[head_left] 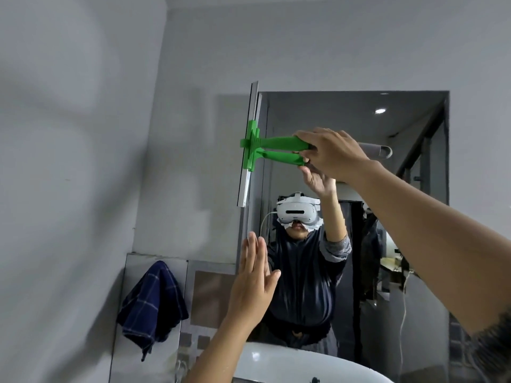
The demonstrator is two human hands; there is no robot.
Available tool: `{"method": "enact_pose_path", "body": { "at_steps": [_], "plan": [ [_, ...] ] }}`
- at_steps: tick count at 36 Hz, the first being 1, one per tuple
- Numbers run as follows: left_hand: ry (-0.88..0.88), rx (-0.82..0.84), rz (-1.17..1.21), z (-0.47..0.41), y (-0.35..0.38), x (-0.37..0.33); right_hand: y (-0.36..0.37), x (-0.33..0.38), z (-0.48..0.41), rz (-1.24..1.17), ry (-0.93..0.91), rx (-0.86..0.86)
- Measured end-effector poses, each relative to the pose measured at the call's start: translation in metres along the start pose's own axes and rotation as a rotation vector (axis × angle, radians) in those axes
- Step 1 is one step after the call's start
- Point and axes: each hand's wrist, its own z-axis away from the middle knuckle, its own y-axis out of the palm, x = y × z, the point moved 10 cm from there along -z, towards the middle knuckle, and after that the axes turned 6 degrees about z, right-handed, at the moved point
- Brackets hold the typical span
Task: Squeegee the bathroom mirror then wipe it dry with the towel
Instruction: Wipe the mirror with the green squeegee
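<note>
Gripping the end of the green squeegee's (272, 150) handle, the right hand (333, 153) has its fingers curled tight around the plastic, arm stretched up and across from the lower right. That handle runs sideways, level, out to the left, where the long blade (249, 145) stands nearly upright along the left edge of the mirror (359, 120), its upper tip poking just above the mirror's top corner. Whether the rubber is actually pressed against the glass I cannot tell from this angle, though the blade sits right at the edge where glass meets the grey wall (83, 134). Down lower, the left hand (254, 280) is raised with palm flat and fingers spread straight, holding nothing, close up to the lower left part of the mirror; it looks near or touching the glass but I cannot say which. Off to the left of the mirror, well apart from both hands, a dark blue checked towel (153, 305) hangs bunched against a tiled panel (213, 294) of the wall. Below, the curved white rim of a basin (290, 360) shows at the bottom. In the glass the person's reflection stands with a white headset (297, 211) on and a dark top, arm lifted the same way
</note>
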Motion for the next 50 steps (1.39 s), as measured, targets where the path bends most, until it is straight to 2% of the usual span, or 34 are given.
{"method": "enact_pose_path", "body": {
  "at_steps": [12, 22, 41, 50],
  "plan": [
    [0.017, 0.008, -0.044, 0.001, -0.002, -0.001, -0.007, -0.005, 0.001, -0.009, 0.014, 0.059],
    [0.024, -0.012, -0.075, -0.001, 0.0, 0.002, -0.01, -0.044, 0.034, -0.059, 0.102, 0.108],
    [0.018, -0.049, -0.053, -0.001, 0.002, 0.007, -0.045, -0.153, 0.116, -0.019, 0.301, 0.075],
    [-0.004, -0.054, -0.058, -0.004, 0.001, 0.014, -0.039, -0.171, 0.149, -0.067, 0.398, -0.004]
  ]
}}
